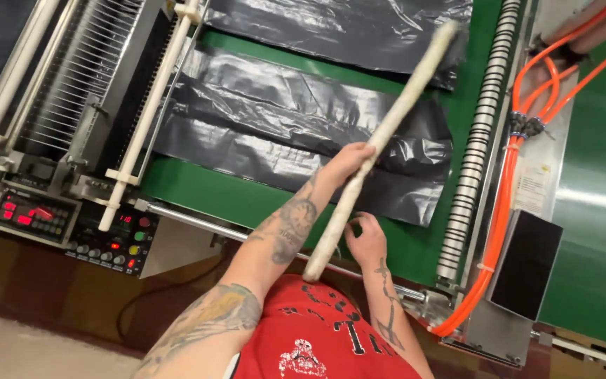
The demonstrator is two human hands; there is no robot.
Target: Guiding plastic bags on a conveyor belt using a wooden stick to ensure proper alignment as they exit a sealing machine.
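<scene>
A long pale stick [394, 116] slants from near my chest up over the black plastic film [282, 119] lying on the green conveyor belt [198, 193]. My left hand [348, 160] is closed around the stick's middle, with the tattooed forearm stretched out over the belt's edge. My right hand [366, 238] is lower down, its fingers curled against the stick close to its near end. The stick's far tip reaches the upper sheet of black film [345, 28].
A control panel with red displays and coloured knobs [71, 228] sits at the left, beside white rods and a metal comb rack [85, 77]. A ribbed roller [478, 133], orange hoses [506, 182] and a black box [527, 263] stand at the right.
</scene>
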